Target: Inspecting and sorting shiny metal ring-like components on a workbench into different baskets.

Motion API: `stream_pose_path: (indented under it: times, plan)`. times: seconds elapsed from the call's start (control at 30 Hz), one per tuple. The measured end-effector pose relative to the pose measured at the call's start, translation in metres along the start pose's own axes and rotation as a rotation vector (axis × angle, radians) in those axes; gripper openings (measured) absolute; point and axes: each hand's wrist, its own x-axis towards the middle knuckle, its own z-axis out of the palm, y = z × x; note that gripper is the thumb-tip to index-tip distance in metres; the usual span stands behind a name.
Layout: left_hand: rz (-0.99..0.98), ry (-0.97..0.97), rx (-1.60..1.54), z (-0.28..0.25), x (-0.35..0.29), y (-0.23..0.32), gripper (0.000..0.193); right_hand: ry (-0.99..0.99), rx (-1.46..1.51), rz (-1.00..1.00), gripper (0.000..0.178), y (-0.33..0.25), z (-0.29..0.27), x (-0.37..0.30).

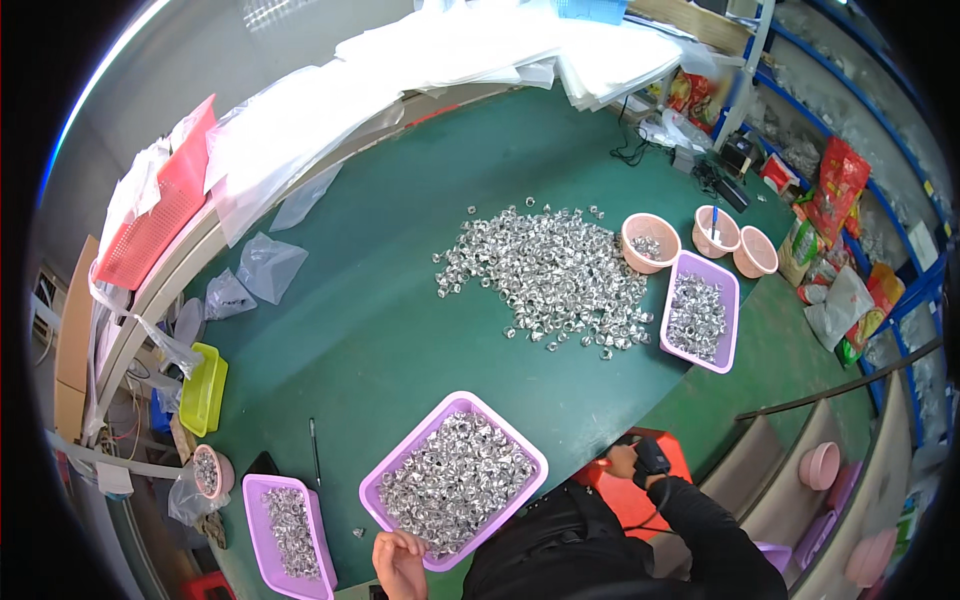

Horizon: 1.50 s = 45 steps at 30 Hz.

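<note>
My left hand [399, 565] is at the near left corner of a large purple plastic basket [377, 512], its fingers curled beside the rim. Whatever they hold, if anything, is hidden. Small shiny metal-looking parts [455, 480] fill that basket. To the right, below the table edge, my right hand [622, 462] is closed at the edge of a red stool [655, 490], fingers partly hidden; a black device [652, 457] sits on that wrist. A wide heap of the same shiny parts [550, 270] lies on the green table [370, 330].
A smaller purple basket [318, 530] of parts stands left, another [733, 320] at the right edge. Pink bowls [650, 258] are beside the heap. A pen [315, 450] and plastic bags [270, 268] lie left. White sheets [440, 50] line the back; blue shelving [850, 90] stands right.
</note>
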Motion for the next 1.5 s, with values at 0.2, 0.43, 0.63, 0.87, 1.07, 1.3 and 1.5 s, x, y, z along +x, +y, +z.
stream_pose_path:
  times: [0.2, 0.43, 0.63, 0.87, 1.07, 1.3, 1.5]
  plan:
    - [-0.087, 0.037, -0.046, -0.001, -0.004, -0.004, 0.017, 0.182, 0.166, 0.373, 0.023, -0.044, -0.052, 0.048]
    - [-0.110, 0.075, 0.007, -0.010, 0.006, -0.013, 0.018, -0.151, -0.070, 0.375, 0.025, -0.044, -0.044, 0.084]
    - [-0.123, 0.038, -0.074, -0.006, 0.009, -0.011, 0.019, -0.646, -0.177, 0.117, 0.020, -0.020, -0.036, 0.004]
    - [-0.125, 0.068, -0.050, 0.012, 0.031, -0.020, 0.016, -0.285, 0.580, 0.435, 0.022, -0.005, -0.066, 0.021]
    - [-0.086, 0.065, -0.016, 0.029, 0.038, -0.029, 0.014, 0.085, 0.157, 0.019, 0.012, 0.046, -0.055, 0.152]
    - [-0.056, 0.357, 0.000, 0.027, 0.024, -0.046, 0.013, 0.050, 0.165, -0.220, 0.013, -0.049, -0.083, 0.242]
    - [-0.022, 0.448, -0.023, 0.027, 0.015, -0.062, 0.010, 0.038, -0.204, -0.754, 0.037, -0.078, -0.042, 0.274]
